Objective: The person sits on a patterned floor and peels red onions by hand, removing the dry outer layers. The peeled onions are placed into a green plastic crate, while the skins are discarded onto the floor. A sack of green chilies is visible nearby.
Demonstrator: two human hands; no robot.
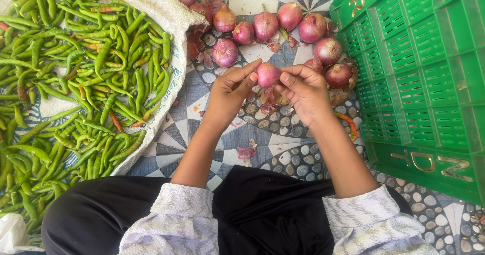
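In the head view, a small red onion (pixel 268 74) is being held between both hands above the patterned floor (pixel 283 149), roughly at the centre of the picture. The onion is being gripped from its left side by the left hand (pixel 230 90), with the thumb and forefinger closed narrowly against the skin. It is being gripped from its right side by the right hand (pixel 305 90), whose fingertips (pixel 285 78) are being pressed against the bulb. Loose pieces of onion peel (pixel 268 97) are being seen on the floor directly under the hands. A group of unpeeled red onions (pixel 265 26) is being shown lying on the floor just beyond the hands, with further bulbs to the right beside a green plastic crate (pixel 424 83). The crate is being shown at the right edge, near the right forearm. A heap of green chillies (pixel 76 83) is being carried on a white woven sack (pixel 174 27) at the left, well apart from the hands. A single orange-red chilli (pixel 348 124) is being seen on the floor between the right wrist and the crate.
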